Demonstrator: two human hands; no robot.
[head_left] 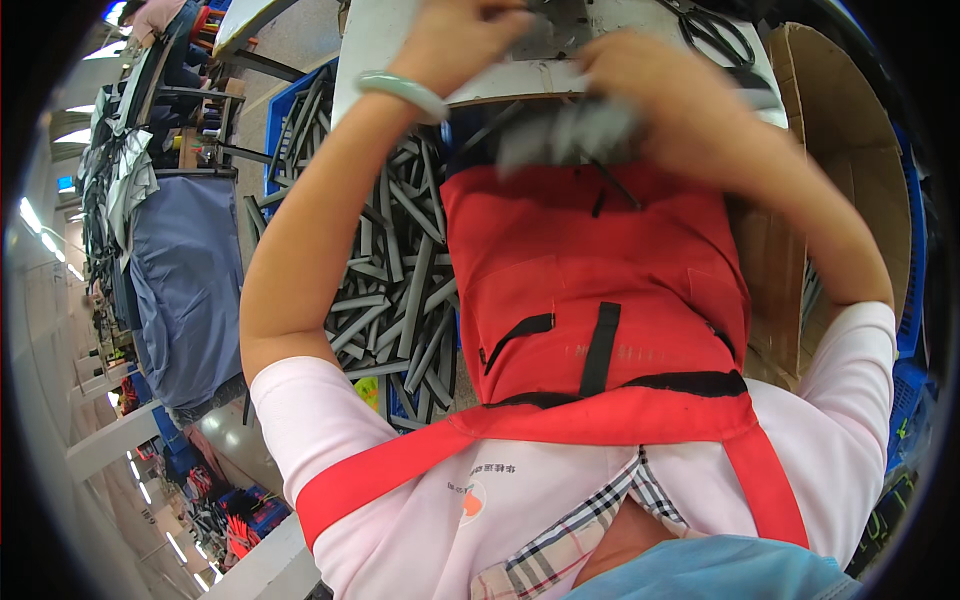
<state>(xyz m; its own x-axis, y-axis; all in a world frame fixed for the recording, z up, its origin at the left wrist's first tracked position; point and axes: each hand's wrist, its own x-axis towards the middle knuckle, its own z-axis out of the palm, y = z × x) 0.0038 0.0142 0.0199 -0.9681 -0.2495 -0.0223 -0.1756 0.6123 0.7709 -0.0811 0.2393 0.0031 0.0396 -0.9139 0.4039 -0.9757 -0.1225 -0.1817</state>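
My left hand [470, 42], with a pale green bangle [402, 92] at the wrist, is over the near part of a white table [385, 30]. Its fingers are bent together at the tips; whatever they pinch is too small to make out. Opposite it, my right hand [665, 100] is smeared by motion, so its grip does not show. Blurred grey pieces [570, 132] lie against that hand, above my red apron [600, 235]. A dark metal plate or machine part [556, 30] sits on the table between both hands. A thin dark strip [612, 185] crosses the apron's upper part.
Many grey strips [415, 290] fill a blue crate [285, 110] left of my lap. Black-handled scissors [718, 38] lie on the table's right side. An open cardboard box [840, 130] stands at right. Farther left are a blue-grey cloth-covered stack [185, 280] and another person [165, 25].
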